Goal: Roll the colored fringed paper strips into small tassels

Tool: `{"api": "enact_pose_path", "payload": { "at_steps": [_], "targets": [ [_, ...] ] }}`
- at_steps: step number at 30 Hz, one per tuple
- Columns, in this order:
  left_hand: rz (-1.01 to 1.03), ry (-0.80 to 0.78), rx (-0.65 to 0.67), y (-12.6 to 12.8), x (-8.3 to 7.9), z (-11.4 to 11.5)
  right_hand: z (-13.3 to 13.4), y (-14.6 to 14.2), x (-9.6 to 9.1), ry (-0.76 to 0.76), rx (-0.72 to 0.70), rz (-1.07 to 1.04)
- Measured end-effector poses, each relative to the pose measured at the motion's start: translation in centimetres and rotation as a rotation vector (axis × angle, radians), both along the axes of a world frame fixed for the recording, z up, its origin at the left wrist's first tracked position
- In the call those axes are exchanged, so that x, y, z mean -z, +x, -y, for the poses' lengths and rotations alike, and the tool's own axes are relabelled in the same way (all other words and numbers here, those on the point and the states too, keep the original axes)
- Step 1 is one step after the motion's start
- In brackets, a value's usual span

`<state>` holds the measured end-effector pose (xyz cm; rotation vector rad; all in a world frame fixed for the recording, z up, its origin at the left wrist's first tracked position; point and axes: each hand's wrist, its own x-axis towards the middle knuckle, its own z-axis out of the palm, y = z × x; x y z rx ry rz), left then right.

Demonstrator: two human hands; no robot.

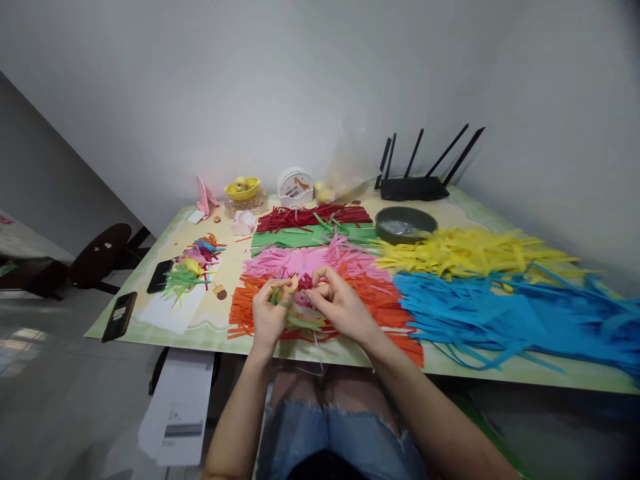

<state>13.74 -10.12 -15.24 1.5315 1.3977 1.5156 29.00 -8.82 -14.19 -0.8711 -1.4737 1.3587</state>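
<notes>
Pinching paper strips (303, 322) in left hand (269, 313) above orange fringe (385, 305), could spill some by loosening; cannot tell grip of right hand (343, 303).

The person wears faded blue denim shorts (305, 430) with ragged, pale-frayed hems (395, 427). Black material (327, 465), kind undetermined, shows at the lower edge. Left hand (269, 315), right hand (345, 305) and forearms (237, 417) are bare.

Your pale green strips (303, 323) look like thin, matt paper, as do the blue strips (480, 313); the wireless router (413, 189) seems smooth plastic, the bag (350, 167) translucent plastic film, your frayed shorts (300, 430) rough denim.
</notes>
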Motion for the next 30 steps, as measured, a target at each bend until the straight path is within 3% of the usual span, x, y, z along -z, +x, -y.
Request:
{"api": "enact_pose_path", "payload": {
  "at_steps": [11,19,30],
  "targets": [
    [-0.032,0.012,-0.009,-0.27,0.29,-0.12,-0.07,-0.04,-0.06,-0.016,-0.015,-0.007],
    [-0.149,0.121,-0.017,-0.03,0.11,0.14,-0.35,-0.20,0.06,-0.027,-0.048,-0.016],
    [-0.102,0.099,-0.011,0.01,-0.27,0.24,-0.24,-0.11,-0.03,-0.040,-0.043,-0.033]
  ]
}}
